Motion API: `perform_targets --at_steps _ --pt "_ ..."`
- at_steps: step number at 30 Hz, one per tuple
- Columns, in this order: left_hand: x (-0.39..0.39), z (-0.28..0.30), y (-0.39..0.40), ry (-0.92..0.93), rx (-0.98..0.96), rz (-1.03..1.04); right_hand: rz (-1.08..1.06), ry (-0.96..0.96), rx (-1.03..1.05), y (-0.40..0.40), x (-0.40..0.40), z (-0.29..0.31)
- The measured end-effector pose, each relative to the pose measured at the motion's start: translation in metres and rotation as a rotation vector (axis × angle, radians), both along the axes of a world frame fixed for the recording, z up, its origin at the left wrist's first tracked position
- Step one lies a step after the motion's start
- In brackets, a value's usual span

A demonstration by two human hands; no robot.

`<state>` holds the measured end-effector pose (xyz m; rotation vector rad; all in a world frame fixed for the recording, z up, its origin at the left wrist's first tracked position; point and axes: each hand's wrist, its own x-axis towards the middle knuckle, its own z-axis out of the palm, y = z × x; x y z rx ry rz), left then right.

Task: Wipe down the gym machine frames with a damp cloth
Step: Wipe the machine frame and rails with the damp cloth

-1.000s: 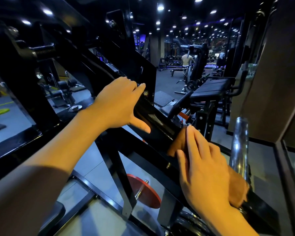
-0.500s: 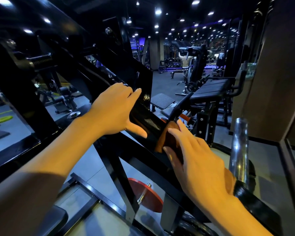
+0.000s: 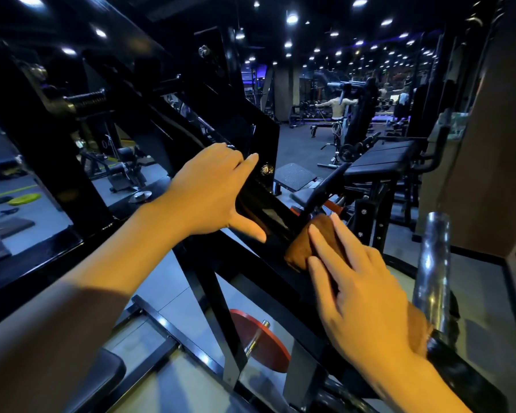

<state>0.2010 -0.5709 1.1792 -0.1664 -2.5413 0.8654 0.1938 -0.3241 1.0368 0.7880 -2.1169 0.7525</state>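
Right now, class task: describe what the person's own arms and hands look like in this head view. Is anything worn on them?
Both forearms are bare, with no sleeves or gloves in view. The left hand has what looks like a small ring near its knuckles, though that is hard to confirm. The right hand shows no ring or watch, and its fingers have short, plain nails.

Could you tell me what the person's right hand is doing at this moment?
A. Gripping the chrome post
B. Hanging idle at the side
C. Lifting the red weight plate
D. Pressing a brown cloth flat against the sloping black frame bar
D: the right hand lies with straight fingers on the brown cloth, pressing it on the sloping black frame bar.
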Motion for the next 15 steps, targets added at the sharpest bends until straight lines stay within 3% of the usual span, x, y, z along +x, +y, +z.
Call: perform_targets --at_steps 8,15 --pt "0.003 0.003 0.008 -0.020 -0.032 0.021 0.106 -0.209 -0.127 -0.056 -0.037 0.051" --pt "0.005 0.004 0.006 -0.020 -0.014 0.029 0.042 -0.213 -0.236 -0.013 -0.018 0.017"
